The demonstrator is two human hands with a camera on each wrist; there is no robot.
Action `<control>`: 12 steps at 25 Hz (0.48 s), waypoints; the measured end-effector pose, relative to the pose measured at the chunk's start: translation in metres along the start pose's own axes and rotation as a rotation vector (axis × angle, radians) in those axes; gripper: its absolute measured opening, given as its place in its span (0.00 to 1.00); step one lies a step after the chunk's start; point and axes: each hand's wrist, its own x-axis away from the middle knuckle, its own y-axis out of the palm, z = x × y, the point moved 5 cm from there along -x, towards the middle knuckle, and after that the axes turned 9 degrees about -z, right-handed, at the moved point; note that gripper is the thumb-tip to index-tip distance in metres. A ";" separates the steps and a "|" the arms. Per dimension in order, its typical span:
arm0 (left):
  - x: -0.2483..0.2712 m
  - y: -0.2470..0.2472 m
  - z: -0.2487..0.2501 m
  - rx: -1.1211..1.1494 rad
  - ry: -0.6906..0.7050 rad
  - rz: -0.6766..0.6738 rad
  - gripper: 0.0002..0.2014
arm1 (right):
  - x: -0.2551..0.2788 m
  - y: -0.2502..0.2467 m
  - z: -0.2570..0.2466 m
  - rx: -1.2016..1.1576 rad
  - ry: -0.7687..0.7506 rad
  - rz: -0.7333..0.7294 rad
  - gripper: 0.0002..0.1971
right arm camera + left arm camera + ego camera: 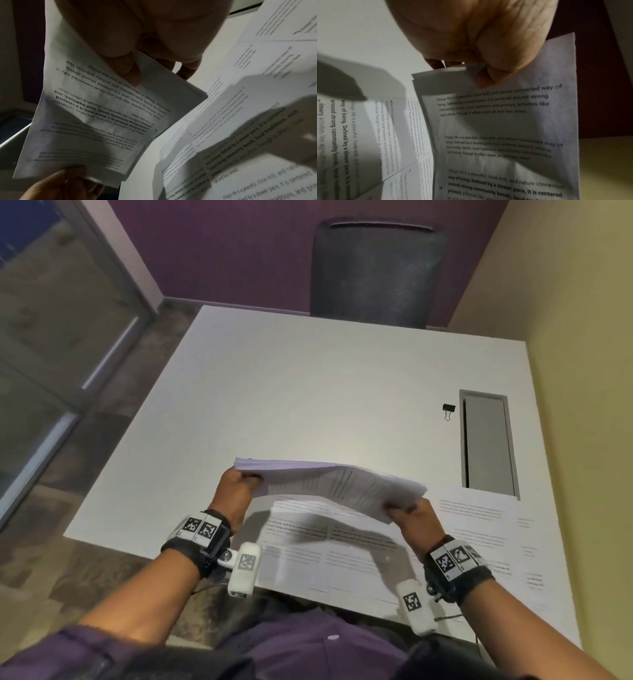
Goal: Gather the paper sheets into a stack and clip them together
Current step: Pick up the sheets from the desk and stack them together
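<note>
A thick stack of printed paper sheets (329, 482) is held just above the white table (308, 392), near its front edge. My left hand (239, 487) grips the stack's left end and my right hand (411, 517) grips its right end. In the left wrist view the thumb pinches the stack (505, 128) at its top edge. In the right wrist view the thumb presses on the printed top sheet (96, 115), and the other hand (63, 185) holds the far end. More printed sheets (329, 553) lie flat on the table under the stack. A black binder clip (448, 410) lies to the far right.
A grey rectangular cable hatch (488, 443) is set into the table right of the clip. A dark chair (373, 272) stands behind the far edge. A yellow wall (582, 371) runs close along the right side, and glass panels (51, 337) on the left.
</note>
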 end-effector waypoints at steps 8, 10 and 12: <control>-0.025 -0.012 -0.051 -0.102 -0.151 0.058 0.13 | -0.022 0.030 0.043 0.162 0.115 -0.068 0.07; -0.028 -0.013 -0.060 -0.143 -0.164 0.004 0.13 | -0.021 0.038 0.052 0.208 0.121 -0.074 0.09; -0.030 -0.018 -0.059 -0.113 -0.164 -0.001 0.13 | -0.023 0.043 0.052 0.236 0.136 -0.029 0.15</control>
